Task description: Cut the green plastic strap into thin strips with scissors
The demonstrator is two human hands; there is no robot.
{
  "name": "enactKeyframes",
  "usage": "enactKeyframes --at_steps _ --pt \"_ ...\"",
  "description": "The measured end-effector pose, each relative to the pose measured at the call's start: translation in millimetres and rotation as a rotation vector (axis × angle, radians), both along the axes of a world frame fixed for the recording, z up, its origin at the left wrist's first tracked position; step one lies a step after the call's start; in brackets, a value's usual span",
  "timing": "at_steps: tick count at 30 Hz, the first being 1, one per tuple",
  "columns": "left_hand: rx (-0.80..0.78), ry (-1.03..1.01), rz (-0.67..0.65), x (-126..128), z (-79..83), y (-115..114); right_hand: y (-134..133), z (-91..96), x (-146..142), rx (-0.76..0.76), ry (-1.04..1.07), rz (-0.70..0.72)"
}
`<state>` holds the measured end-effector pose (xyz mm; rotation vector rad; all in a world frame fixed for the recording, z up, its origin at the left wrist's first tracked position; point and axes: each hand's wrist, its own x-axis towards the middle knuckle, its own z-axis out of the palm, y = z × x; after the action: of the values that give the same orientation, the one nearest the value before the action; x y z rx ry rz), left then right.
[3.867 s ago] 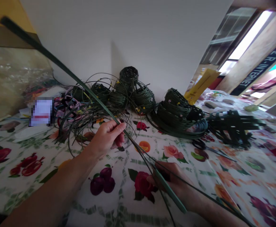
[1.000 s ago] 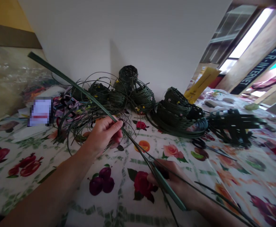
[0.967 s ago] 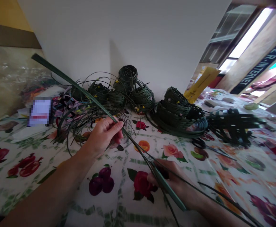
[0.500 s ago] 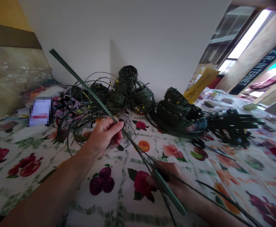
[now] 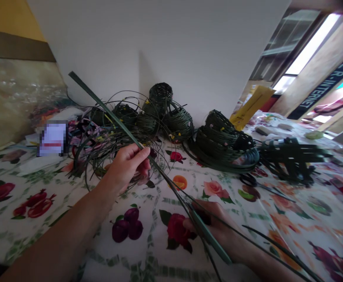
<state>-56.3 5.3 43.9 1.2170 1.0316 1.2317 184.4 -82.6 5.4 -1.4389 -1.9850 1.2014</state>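
Observation:
A long flat dark green strip slants from the upper left down to the lower middle. My left hand pinches it between thumb and fingers about halfway along. My right hand lies low on the flowered tablecloth, closed round the strip's near end along with a few thin green strands that trail off to the lower right. Just behind my left hand lies a tangle of loose thin green strands.
Several small dark green woven baskets are heaped against the white wall. A larger stack of woven pieces sits to the right, with scissors in front and a bundle of dark strips beyond. Clutter and plastic wrap fill the far left.
The strip's far tip has swung from far upper left toward the middle and lower. My left hand has slid slightly along it. My right hand has stayed put.

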Motion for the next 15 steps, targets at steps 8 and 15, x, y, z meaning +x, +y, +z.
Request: enactKeyframes --at_steps 8,15 --pt "-0.033 -0.007 -0.062 6.3 -2.6 -3.8 -1.8 1.3 -0.7 -0.027 0.023 -0.025" --pt "-0.035 -0.004 -0.057 6.5 0.6 -4.4 -6.8 -0.1 -0.2 0.036 0.011 -0.029"
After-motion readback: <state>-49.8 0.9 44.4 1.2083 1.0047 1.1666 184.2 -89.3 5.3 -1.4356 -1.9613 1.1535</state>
